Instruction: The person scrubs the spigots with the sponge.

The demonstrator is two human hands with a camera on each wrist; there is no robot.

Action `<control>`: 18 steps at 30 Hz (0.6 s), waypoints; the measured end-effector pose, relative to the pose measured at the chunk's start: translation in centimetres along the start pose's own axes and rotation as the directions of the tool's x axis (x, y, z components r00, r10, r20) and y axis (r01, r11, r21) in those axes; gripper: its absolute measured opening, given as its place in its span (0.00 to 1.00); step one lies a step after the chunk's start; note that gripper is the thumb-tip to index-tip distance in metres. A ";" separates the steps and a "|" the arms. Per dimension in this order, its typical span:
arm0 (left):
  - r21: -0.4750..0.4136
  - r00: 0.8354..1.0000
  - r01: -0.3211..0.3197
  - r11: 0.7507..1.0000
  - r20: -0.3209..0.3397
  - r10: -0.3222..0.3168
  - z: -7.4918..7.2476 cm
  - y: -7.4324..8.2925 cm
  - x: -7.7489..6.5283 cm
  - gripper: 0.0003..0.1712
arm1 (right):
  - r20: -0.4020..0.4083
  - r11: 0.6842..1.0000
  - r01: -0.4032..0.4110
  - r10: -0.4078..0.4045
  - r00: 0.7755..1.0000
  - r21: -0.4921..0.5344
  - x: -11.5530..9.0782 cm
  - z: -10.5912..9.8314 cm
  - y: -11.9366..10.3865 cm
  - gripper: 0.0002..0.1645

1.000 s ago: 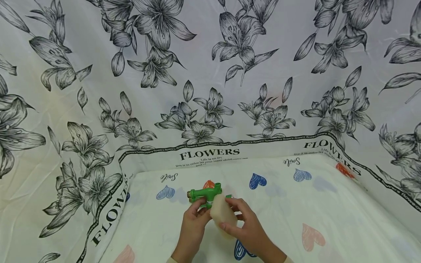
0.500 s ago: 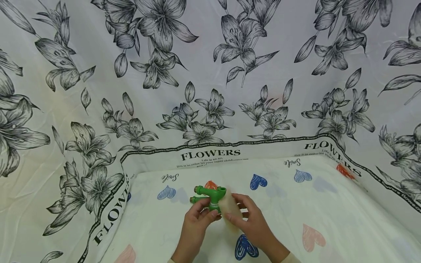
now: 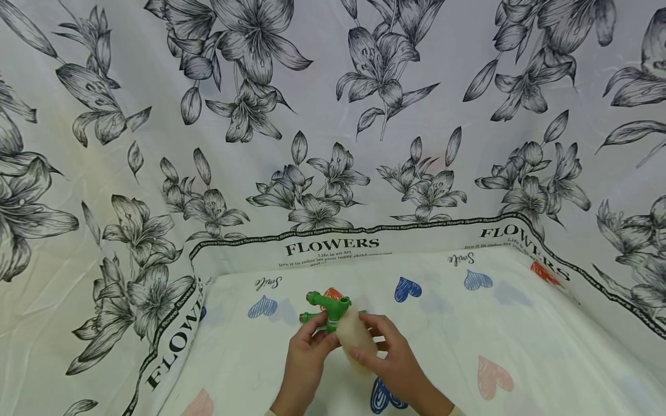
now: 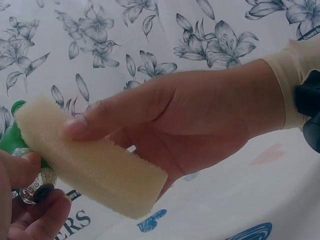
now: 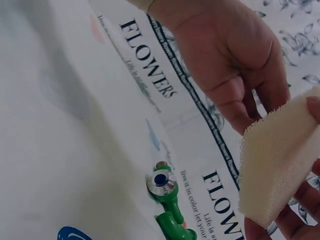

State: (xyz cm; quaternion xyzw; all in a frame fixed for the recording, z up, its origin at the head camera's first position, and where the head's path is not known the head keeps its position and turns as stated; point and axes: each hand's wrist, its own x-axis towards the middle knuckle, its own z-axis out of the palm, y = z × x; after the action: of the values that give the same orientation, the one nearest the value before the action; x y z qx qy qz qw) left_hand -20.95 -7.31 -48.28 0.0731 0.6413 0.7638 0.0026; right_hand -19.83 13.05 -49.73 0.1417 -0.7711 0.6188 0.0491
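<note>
A green plastic tap (image 3: 333, 306) with a brass-coloured threaded end is pinched by my left hand (image 3: 306, 352). In the left wrist view, the tap's clear, silvery knob (image 4: 40, 185) shows between the left fingers. My right hand (image 3: 398, 358) grips a cream sponge block (image 3: 359, 341) against the tap's right side, thumb on the near face. The sponge hides much of the held tap from above. Behind them a second green tap (image 3: 306, 318) lies on the cloth, partly covered; the right wrist view shows its silver knob (image 5: 162, 181) with a blue centre.
A white cloth with hearts (image 3: 442, 346) covers the work surface. Behind it and at both sides hangs a flower-printed curtain (image 3: 432, 115), its lettered lower border (image 3: 333, 244) meeting the surface at the back.
The held tap tilts and shifts slightly in the left hand, while the sponge moves right and then back left along it. The tap lying behind stays put.
</note>
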 end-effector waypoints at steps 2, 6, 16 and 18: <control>0.013 1.000 0.000 1.000 -0.014 0.000 -0.1 0.0 0.1 0.32 | 0.011 1.000 0.012 -0.012 1.000 0.008 -0.1 0.1 -0.3 0.35; 0.034 1.000 0.002 0.999 -0.009 -0.001 -0.3 0.0 0.2 0.33 | 0.017 1.000 0.031 -0.031 0.999 0.002 -0.2 0.1 -0.6 0.36; -0.018 1.000 0.008 1.000 0.003 -0.008 -0.4 0.0 0.1 0.33 | 0.018 0.999 0.046 -0.046 0.999 -0.026 -0.1 0.3 -0.9 0.38; -0.010 1.000 0.001 1.000 0.004 -0.001 -0.4 0.0 0.2 0.32 | 0.018 0.998 0.051 -0.051 0.999 -0.033 0.0 0.3 -0.9 0.38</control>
State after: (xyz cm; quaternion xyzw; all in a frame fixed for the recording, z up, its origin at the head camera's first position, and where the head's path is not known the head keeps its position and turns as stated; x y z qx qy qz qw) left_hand -21.14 -7.67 -48.31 0.0744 0.6374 0.7669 0.0049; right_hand -19.50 12.55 -48.95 0.1658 -0.7779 0.6031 0.0607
